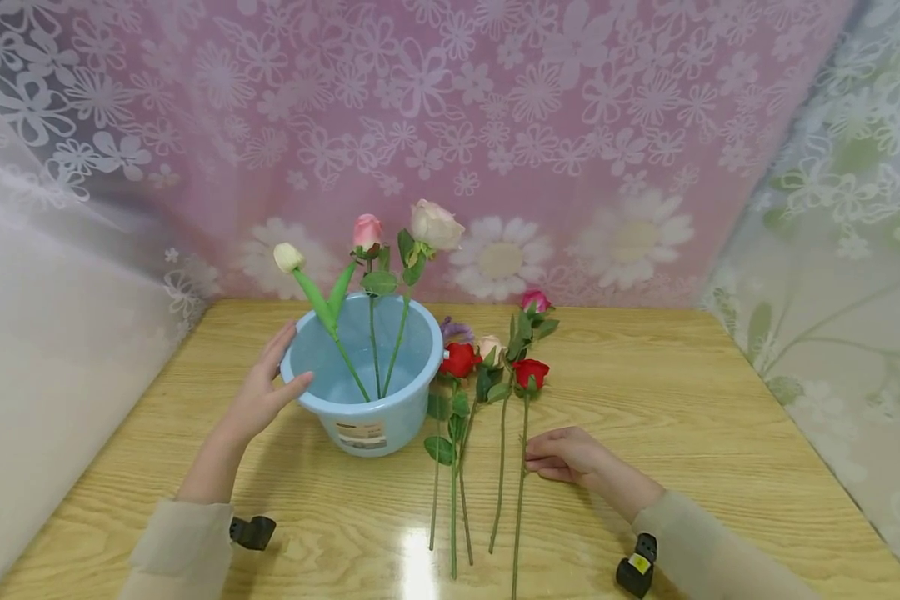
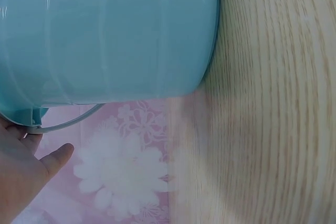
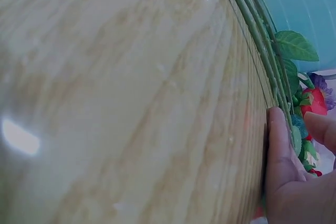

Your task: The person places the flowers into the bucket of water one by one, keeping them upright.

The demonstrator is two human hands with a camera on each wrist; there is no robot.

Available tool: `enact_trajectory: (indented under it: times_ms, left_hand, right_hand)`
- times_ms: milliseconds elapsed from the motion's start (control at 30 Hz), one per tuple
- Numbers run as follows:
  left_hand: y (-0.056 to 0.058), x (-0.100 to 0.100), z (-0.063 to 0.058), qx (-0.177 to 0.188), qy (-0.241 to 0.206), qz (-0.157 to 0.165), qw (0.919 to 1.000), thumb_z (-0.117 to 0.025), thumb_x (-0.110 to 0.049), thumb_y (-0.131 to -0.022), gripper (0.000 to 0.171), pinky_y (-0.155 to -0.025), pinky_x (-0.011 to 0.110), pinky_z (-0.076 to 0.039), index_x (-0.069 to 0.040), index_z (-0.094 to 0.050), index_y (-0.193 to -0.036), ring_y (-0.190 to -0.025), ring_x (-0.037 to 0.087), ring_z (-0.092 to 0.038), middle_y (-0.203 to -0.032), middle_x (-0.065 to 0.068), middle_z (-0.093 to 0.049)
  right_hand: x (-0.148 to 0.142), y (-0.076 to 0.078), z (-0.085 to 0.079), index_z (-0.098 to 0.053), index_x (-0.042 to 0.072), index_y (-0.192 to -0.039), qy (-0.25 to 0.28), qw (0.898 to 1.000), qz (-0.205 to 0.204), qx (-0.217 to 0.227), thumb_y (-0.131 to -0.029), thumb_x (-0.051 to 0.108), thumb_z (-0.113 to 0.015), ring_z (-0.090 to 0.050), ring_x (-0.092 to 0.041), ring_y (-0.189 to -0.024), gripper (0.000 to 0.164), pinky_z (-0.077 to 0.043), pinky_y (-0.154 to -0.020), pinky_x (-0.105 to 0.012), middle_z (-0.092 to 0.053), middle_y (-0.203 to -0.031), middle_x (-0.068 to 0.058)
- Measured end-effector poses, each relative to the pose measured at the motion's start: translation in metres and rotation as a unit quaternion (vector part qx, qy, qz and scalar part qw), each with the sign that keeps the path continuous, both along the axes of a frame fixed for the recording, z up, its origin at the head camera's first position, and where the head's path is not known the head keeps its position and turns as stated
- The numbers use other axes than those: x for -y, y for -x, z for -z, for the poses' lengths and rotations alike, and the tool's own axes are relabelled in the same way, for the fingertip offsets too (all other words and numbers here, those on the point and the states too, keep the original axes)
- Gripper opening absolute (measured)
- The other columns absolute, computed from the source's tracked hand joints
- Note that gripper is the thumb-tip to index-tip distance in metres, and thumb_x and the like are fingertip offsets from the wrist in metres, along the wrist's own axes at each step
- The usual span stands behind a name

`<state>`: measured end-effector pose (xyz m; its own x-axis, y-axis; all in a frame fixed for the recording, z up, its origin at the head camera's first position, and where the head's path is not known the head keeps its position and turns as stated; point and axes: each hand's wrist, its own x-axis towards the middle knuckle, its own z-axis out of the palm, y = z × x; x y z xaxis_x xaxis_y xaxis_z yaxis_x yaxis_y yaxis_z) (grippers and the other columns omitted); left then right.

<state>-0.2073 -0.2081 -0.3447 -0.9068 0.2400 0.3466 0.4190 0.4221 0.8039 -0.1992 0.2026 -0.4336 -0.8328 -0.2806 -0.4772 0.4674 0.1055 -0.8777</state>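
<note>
At 12 o'clock, a big pink cloth with white flower shapes. In front, a wide wood counter. On top, at 8 o'clock from the middle, a blue bucket, mouth up, probably to keep long stems standing. Close by, at 3 o'clock from the bucket, loose flowers lying down, stem ends toward 6, maybe to be easy to reach. Among those, nearest the right hand, a red rose, long and thin, lined up from 12 to 6, bloom toward 12. Inside the bucket, a white tulip leaning to 11, a pink rose pointing to 12, a pale rose tipping toward 1. At the bucket's 9 o'clock, the left hand, thumb and fingers spread wide against the side, likely to stop a wobble. At 4 o'clock from the bucket, the right hand, low down, thumb apart from fingers, tips right by the red rose's stem; touching or just beside, cannot tell. Smallest, a paper label facing 6.
</note>
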Motion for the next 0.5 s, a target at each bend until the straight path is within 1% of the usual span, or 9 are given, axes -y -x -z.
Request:
enact_trajectory:
  times_ms: [133, 267, 400, 500]
  left_hand:
    - [-0.0006, 0.0002, 0.0001, 0.000, -0.001, -0.001, 1.0000, -0.053, 0.001, -0.082, 0.066, -0.096, 0.057, -0.020, 0.013, -0.015, -0.135, -0.126, 0.042, -0.013, -0.141, 0.027, -0.009]
    - [-0.0010, 0.0005, 0.0006, -0.001, -0.001, -0.002, 1.0000, -0.053, 0.001, -0.082, 0.067, -0.096, 0.057, -0.020, 0.013, -0.015, -0.135, -0.126, 0.043, -0.014, -0.141, 0.028, -0.009]
    - [-0.0015, -0.0007, 0.0002, -0.006, -0.004, -0.001, 1.0000, -0.053, 0.001, -0.083, 0.066, -0.096, 0.057, -0.021, 0.013, -0.015, -0.135, -0.125, 0.043, -0.014, -0.141, 0.028, -0.009]
    - [-0.0001, -0.0008, 0.0017, -0.007, -0.004, 0.001, 1.0000, -0.053, 0.000, -0.083, 0.066, -0.095, 0.058, -0.021, 0.014, -0.014, -0.135, -0.125, 0.044, -0.015, -0.140, 0.029, -0.009]
  right_hand:
    - [0.0010, -0.0005, 0.0009, -0.045, -0.016, -0.117, -0.006, 1.000, 0.003, -0.002, -0.086, 0.008, -0.055, -0.064, -0.015, -0.074, 0.040, -0.051, -0.065, -0.025, -0.065, -0.083, -0.008]
    - [0.0035, -0.0003, 0.0014, -0.047, -0.015, -0.115, -0.015, 1.000, 0.015, -0.001, -0.085, 0.008, -0.056, -0.064, -0.015, -0.071, 0.038, -0.051, -0.062, -0.025, -0.066, -0.082, -0.008]
    - [0.0071, 0.0014, 0.0020, -0.051, -0.013, -0.111, -0.038, 0.999, 0.031, -0.004, -0.083, 0.007, -0.058, -0.064, -0.015, -0.068, 0.035, -0.051, -0.059, -0.024, -0.065, -0.079, -0.008]
    - [0.0098, 0.0021, 0.0025, -0.054, -0.012, -0.108, -0.060, 0.998, 0.036, -0.010, -0.083, 0.007, -0.060, -0.063, -0.014, -0.065, 0.033, -0.051, -0.057, -0.024, -0.065, -0.076, -0.007]
